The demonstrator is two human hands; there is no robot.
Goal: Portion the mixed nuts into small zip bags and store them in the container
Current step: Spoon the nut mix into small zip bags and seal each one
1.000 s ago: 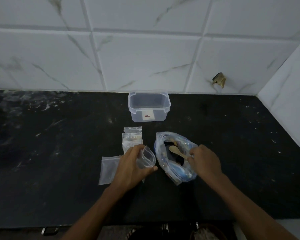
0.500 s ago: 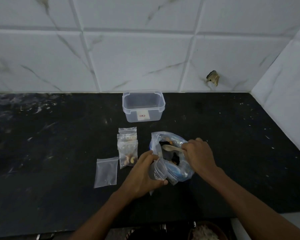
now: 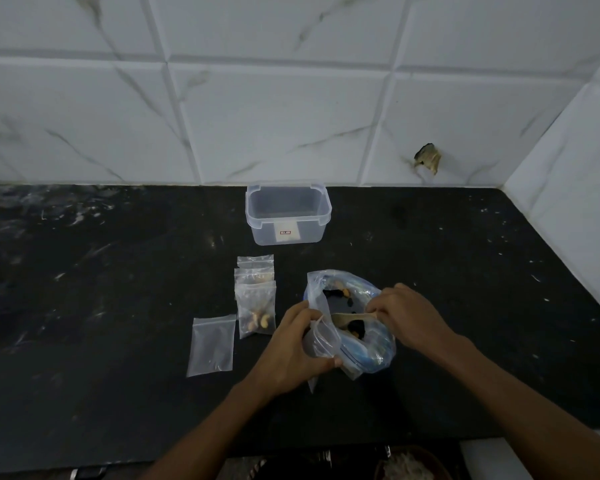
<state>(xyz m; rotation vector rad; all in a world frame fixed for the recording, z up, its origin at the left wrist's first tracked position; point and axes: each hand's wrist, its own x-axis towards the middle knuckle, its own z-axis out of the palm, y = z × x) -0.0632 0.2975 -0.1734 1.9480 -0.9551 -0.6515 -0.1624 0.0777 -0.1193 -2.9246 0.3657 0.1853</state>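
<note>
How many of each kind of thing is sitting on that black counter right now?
Small zip bags with nuts: 3, stacked in a column
Small zip bags, empty: 2, one lying flat, one in the left hand
Large bag of mixed nuts: 1
Wooden spoon: 1
Clear container: 1
Total: 8

Black counter (image 3: 118,306) bears container (image 3: 288,233), zip bags (image 3: 255,299), nut bag (image 3: 371,348).

A speckled black stone countertop (image 3: 118,306) meets a wall of large white marble-veined tiles (image 3: 274,119), which turns a corner at the right. A chipped hole (image 3: 428,159) mars one tile. Lighting is dim.
</note>
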